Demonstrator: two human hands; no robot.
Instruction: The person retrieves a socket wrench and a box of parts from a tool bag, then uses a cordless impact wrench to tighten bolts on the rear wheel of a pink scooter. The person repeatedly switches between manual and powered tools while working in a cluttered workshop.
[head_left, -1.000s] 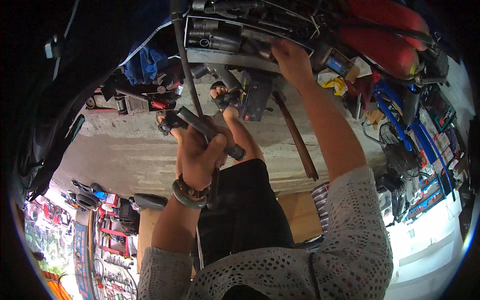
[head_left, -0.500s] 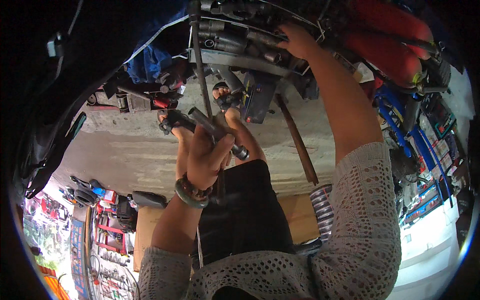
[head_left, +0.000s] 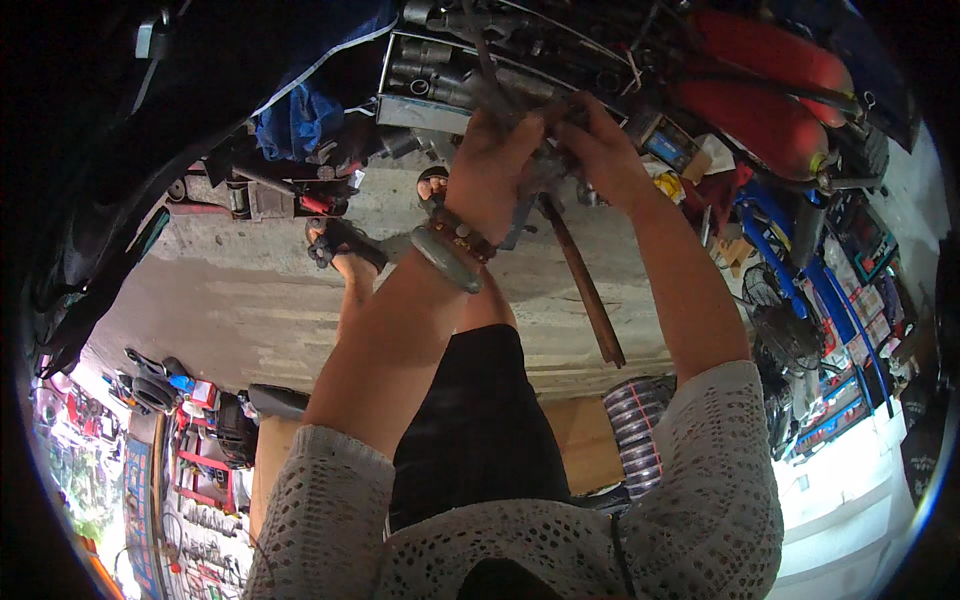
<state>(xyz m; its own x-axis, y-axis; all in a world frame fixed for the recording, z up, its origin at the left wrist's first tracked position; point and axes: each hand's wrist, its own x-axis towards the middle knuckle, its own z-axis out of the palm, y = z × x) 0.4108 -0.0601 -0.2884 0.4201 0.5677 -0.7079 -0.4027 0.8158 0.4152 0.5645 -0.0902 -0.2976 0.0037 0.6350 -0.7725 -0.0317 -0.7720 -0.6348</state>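
Observation:
My left hand (head_left: 488, 165) has moved up beside the metal tray (head_left: 420, 113) of cylindrical sockets and is closed on dark metal tools, a long rod (head_left: 478, 50) and a shorter piece, blurred where they meet. My right hand (head_left: 610, 165) is just right of it, fingers curled at the same cluster of dark metal; what exactly they grip is hidden and blurred. A long brown metal bar (head_left: 585, 285) lies on the concrete floor below my hands.
Red cylinders (head_left: 750, 120) are at upper right, blue metal frames (head_left: 795, 275) and a black fan (head_left: 775, 320) at right. A jack (head_left: 245, 195) and blue cloth (head_left: 298, 125) are at upper left. My sandalled foot (head_left: 330, 240) rests on the floor.
My left hand has moved up and right with the metal tools. My right hand has come down from the tray's contents to meet it.

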